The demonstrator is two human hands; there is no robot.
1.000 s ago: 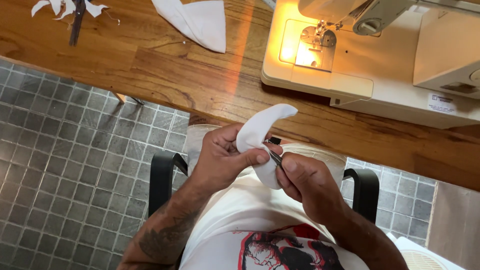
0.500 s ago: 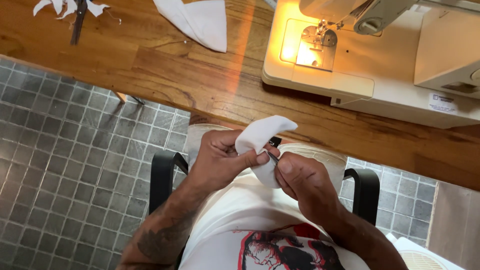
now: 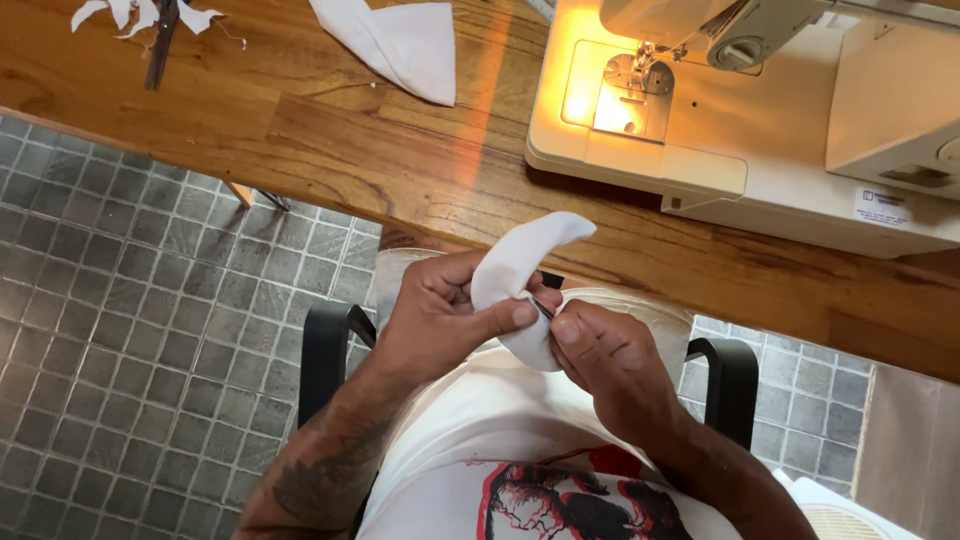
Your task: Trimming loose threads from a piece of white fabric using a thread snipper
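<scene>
The left hand (image 3: 440,320) is gripping a curved white fabric piece (image 3: 520,270) — the right hand (image 3: 610,360) is pinching a thin dark tool (image 3: 543,308) into its edge; work appears midway, the sewing machine (image 3: 760,120) idle.

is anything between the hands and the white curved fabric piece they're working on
Nothing visible is. The left hand grips the white curved fabric piece directly, thumb pressed on it. The right hand touches its lower edge, pinching a thin dark tool against the cloth. The wooden table lies beyond, apart from both.
</scene>
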